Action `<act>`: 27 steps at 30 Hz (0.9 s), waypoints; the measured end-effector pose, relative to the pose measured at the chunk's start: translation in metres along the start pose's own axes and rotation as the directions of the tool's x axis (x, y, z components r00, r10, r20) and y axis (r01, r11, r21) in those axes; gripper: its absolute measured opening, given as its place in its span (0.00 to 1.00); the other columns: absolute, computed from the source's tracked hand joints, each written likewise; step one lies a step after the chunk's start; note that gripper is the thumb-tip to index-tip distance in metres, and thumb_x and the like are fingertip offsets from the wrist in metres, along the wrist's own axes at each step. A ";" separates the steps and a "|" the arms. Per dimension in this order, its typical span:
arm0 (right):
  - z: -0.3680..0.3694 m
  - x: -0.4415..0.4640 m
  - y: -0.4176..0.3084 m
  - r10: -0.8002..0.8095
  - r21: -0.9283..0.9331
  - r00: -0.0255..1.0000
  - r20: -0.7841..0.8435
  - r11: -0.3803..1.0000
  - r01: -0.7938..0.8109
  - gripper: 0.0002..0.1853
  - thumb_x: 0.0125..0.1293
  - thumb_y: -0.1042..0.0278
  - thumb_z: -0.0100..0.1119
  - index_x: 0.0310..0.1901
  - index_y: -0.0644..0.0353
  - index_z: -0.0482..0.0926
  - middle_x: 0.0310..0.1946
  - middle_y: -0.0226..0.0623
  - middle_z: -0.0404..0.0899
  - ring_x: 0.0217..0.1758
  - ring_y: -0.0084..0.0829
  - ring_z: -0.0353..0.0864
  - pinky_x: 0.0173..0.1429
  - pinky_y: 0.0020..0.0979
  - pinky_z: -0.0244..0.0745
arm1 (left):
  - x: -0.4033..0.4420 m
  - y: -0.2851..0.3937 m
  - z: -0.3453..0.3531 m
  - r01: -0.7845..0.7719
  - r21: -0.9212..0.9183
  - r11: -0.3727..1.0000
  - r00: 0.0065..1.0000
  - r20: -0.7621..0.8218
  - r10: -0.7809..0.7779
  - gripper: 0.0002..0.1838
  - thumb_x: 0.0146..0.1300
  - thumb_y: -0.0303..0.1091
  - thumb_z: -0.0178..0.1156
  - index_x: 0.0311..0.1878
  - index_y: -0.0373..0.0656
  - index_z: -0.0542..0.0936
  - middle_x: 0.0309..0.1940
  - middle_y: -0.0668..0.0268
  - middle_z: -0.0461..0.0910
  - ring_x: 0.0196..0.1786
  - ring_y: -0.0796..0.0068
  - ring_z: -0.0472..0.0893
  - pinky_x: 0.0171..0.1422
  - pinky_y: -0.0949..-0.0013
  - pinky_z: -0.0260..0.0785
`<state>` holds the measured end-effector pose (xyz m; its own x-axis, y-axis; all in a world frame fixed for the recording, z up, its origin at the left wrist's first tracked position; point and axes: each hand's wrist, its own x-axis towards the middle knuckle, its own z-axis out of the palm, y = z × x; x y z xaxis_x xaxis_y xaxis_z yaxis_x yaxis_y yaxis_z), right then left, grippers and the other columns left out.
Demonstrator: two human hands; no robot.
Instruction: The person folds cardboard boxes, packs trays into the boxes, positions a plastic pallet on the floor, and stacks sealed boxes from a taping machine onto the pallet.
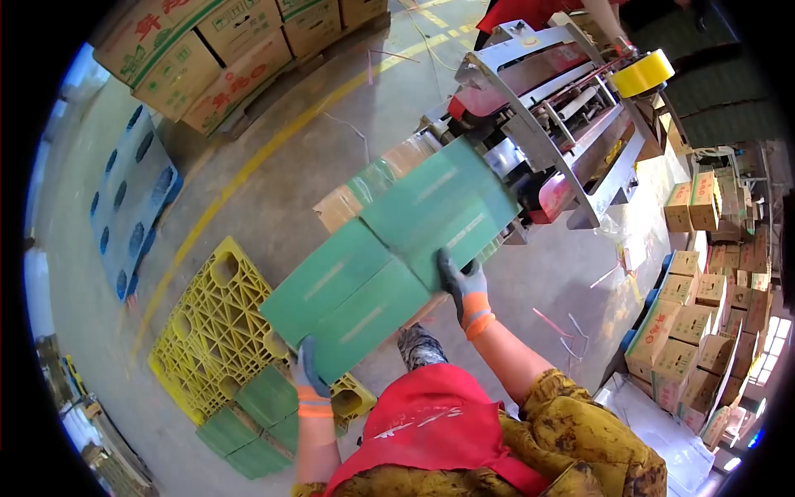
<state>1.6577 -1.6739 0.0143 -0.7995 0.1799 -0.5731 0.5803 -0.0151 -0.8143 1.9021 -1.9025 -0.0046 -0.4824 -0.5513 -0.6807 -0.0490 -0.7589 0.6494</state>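
Note:
A green carton [335,302] with pale label strips is held in front of my body, slightly tilted in view. My left hand [306,371], in a grey and orange glove, grips its near left end. My right hand [462,286], gloved alike, is pressed to its right end, close to the joint with a second green carton [443,199]. That second carton touches the first and reaches to the machine. Fingers of both hands are partly hidden by the carton edges. Behind them lies a brown carton [373,182] with shiny tape.
A carton-taping machine [546,124] with a yellow tape roll [643,74] stands at upper right, another person's arm [606,21] beyond it. A yellow pallet [211,331] bears several green cartons [252,422]. A blue pallet [132,199] and stacked cartons [675,331] stand around.

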 end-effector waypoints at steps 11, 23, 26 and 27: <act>-0.040 0.111 -0.108 0.028 -0.585 0.834 0.551 0.726 0.362 0.34 0.56 0.56 0.67 0.61 0.62 0.66 0.46 0.32 0.76 0.47 0.24 0.74 0.52 0.25 0.70 | -0.008 0.021 -0.008 0.007 0.075 0.997 0.998 -0.059 -0.003 0.21 0.63 0.31 0.57 0.57 0.35 0.68 0.48 0.62 0.75 0.46 0.71 0.78 0.49 0.72 0.73; 0.147 -0.089 -0.014 0.353 -0.544 0.421 0.835 0.644 0.538 0.35 0.53 0.78 0.64 0.63 0.62 0.61 0.51 0.36 0.73 0.54 0.28 0.73 0.57 0.31 0.72 | -0.177 -0.148 -0.246 -0.127 -0.492 0.862 0.935 -0.350 -0.062 0.21 0.64 0.28 0.52 0.60 0.40 0.66 0.50 0.60 0.74 0.52 0.69 0.75 0.52 0.67 0.72; 0.212 -0.124 0.097 0.521 -0.561 0.271 0.809 0.550 0.619 0.38 0.51 0.77 0.66 0.65 0.62 0.59 0.54 0.38 0.71 0.55 0.30 0.73 0.59 0.31 0.71 | -0.212 -0.266 -0.314 -0.239 -0.056 0.970 0.863 -0.470 0.185 0.22 0.64 0.34 0.52 0.61 0.41 0.66 0.51 0.61 0.73 0.52 0.68 0.74 0.53 0.65 0.71; 0.231 -0.128 0.146 0.580 -0.590 0.265 0.771 0.491 0.641 0.38 0.51 0.77 0.66 0.65 0.62 0.59 0.55 0.38 0.70 0.55 0.31 0.73 0.59 0.31 0.71 | -0.214 -0.290 -0.332 -0.261 -0.100 0.960 0.836 -0.521 0.173 0.22 0.64 0.36 0.52 0.61 0.42 0.66 0.51 0.62 0.73 0.53 0.68 0.74 0.53 0.65 0.71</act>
<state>1.8086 -1.9267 -0.0525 0.0048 -0.7190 -0.6950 -0.1355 0.6881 -0.7128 2.3098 -1.6797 -0.1595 0.0436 -0.7729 -0.6330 0.1663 -0.6191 0.7675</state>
